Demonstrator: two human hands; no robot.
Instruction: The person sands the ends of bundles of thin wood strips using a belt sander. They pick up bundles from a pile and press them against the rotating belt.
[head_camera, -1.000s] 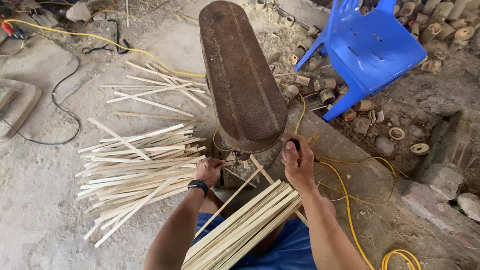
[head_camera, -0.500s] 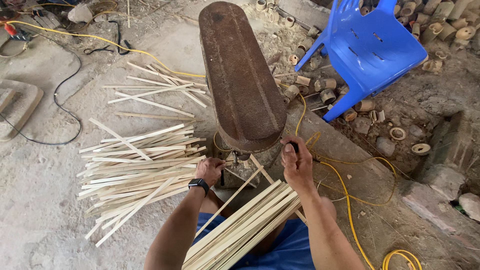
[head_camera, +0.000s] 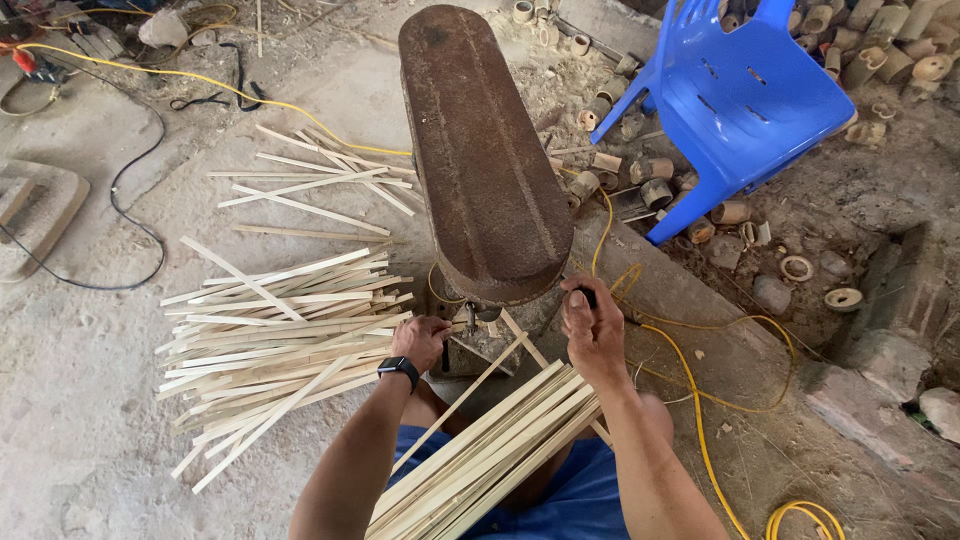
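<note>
A rusty brown oval machine housing (head_camera: 480, 150) stands in front of me. My left hand (head_camera: 420, 340), a black watch on its wrist, is closed on a thin bamboo strip (head_camera: 455, 328) at the machine's base. My right hand (head_camera: 592, 330) is closed around a small dark handle (head_camera: 586, 297) on the machine's right side. A bundle of pale bamboo strips (head_camera: 490, 455) lies across my lap between my forearms. A big heap of cut strips (head_camera: 280, 330) lies on the ground to the left.
An overturned blue plastic chair (head_camera: 740, 100) lies at the upper right among short bamboo ring offcuts (head_camera: 845, 297). A yellow cable (head_camera: 700, 400) runs along the ground on the right, a black cable (head_camera: 130, 220) on the left. More loose strips (head_camera: 320, 185) lie beyond the heap.
My left hand has stayed by the machine's base and my right hand stays on the handle; little else has moved.
</note>
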